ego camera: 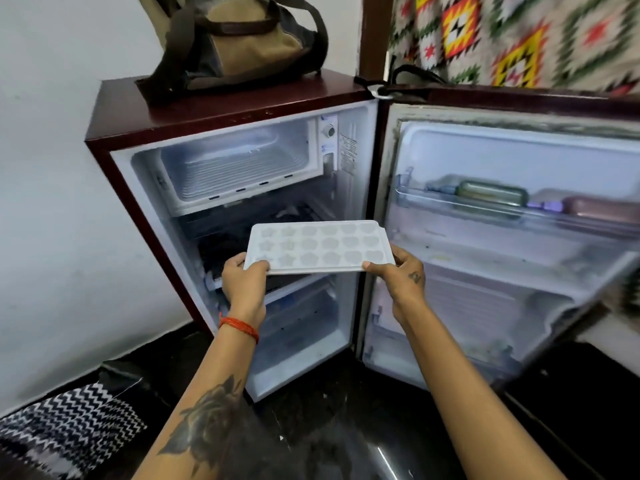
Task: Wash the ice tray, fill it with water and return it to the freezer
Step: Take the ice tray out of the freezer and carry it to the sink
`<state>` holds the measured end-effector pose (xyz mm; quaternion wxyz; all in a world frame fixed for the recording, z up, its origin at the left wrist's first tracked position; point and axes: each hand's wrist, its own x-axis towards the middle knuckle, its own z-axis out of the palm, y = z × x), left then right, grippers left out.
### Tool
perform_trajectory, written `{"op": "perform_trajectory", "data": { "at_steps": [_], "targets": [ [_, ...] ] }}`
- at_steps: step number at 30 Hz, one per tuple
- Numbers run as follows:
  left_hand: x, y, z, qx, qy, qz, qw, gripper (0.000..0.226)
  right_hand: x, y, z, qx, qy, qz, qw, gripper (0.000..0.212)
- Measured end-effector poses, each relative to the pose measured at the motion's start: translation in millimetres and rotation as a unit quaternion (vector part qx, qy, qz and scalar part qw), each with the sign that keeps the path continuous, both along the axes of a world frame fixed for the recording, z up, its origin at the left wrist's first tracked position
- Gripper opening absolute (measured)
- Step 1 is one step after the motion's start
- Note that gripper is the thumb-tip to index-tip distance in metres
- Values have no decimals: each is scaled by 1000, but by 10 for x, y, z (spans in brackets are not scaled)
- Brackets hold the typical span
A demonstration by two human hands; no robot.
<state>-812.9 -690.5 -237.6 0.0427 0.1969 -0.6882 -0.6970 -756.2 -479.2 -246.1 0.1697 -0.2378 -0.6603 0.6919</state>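
- Small maroon single-door fridge (221, 109) stands on dark floor, door (512, 237) swung wide open.
- Tan canvas bag (235, 43) sits on fridge top.
- Empty white freezer compartment (239, 164) at top inside fridge.
- White plastic ice tray (320, 245) with star and round moulds, held level in front of fridge, below freezer compartment.
- Left hand (244, 284) clamped on tray's left corner.
- Right hand (403, 271) pinching tray's right edge.

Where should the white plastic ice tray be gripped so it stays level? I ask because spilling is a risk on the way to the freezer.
Probably the flat rim at the two short ends of the white plastic ice tray, one from each side, as the left hand and right hand do now. The moulded cells fill the middle, leaving only the rim.
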Motion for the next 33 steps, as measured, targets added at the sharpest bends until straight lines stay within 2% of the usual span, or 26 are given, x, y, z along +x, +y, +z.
{"op": "perform_trajectory", "data": {
  "at_steps": [3,13,17,23,27,33],
  "targets": [
    [118,132,-44,-9,-6,-42,999,45,266,130,-9,-13,-4,-36,999,52],
    [714,745,-74,23,25,-163,986,29,1283,634,-127,-58,0,-139,989,58],
    [1047,1008,-77,26,24,-201,979,32,1786,791,-116,-71,11,-176,982,58],
    [1730,1365,-23,26,35,-272,961,25,2630,1001,-106,-101,12,-249,963,64],
    [2155,1646,-24,44,31,-323,945,20,3199,1147,-103,-105,24,-299,948,59],
    [2684,2216,-46,47,10,-393,918,30,3977,1421,-104,-117,37,-382,916,53]
  ]
}}
